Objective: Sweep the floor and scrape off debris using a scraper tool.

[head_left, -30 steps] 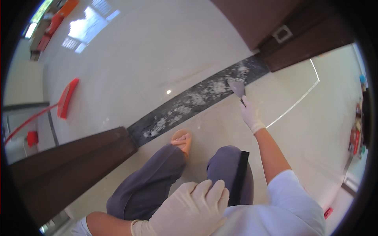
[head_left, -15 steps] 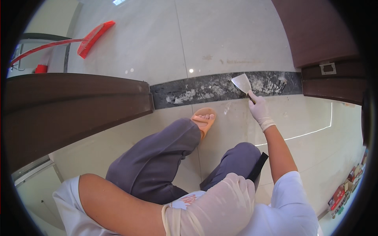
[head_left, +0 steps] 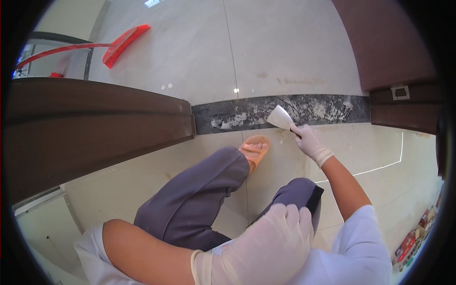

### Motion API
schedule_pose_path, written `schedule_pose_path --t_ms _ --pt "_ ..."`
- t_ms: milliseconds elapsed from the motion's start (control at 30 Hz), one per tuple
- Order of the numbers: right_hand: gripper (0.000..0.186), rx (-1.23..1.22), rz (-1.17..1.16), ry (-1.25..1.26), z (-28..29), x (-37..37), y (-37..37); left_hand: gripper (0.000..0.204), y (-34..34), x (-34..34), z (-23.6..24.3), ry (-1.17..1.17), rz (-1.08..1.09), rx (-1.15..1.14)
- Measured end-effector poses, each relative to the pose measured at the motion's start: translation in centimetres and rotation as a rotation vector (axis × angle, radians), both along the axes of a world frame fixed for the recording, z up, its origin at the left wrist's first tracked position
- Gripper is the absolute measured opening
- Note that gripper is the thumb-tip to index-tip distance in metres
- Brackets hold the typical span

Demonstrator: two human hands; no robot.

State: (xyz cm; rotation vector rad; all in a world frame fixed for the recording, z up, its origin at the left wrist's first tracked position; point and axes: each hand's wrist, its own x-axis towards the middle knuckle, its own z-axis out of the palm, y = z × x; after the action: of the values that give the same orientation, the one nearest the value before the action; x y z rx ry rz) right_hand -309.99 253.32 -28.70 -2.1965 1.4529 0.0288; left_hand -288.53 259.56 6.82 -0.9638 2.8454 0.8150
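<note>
My R hand grips scraper by handle, just R of frame ctr, prob. so blade stays fwd over white-flecked dark strip; L hand, lower ctr, fingers curled, can't tell if empty, prob. tucked clear.

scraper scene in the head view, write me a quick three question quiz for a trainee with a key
1. Fill the gap: the right hand holds a ____ by its handle.
2. True or false: the red broom lies across the dark strip.
3. Choose one: the marks on the dark strip look
a) red
b) whitish
c) green

Key:
1. scraper
2. False: the red broom is on the pale floor, at the upper left, apart from the strip.
3. b
</note>
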Motion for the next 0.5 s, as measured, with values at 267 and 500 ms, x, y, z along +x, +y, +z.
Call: schedule_pose_path --t_ms 267,500 --pt "0.029 0.031 -0.040 0.134 3.3 3.8 -0.8 0.017 0.5 0.6 0.3 -0.075 -0.076 -0.002" --pt "0.032 0.070 -0.071 0.124 3.4 5.3 -0.4 0.018 3.0 -0.6 -2.0 0.109 0.150 -0.062"
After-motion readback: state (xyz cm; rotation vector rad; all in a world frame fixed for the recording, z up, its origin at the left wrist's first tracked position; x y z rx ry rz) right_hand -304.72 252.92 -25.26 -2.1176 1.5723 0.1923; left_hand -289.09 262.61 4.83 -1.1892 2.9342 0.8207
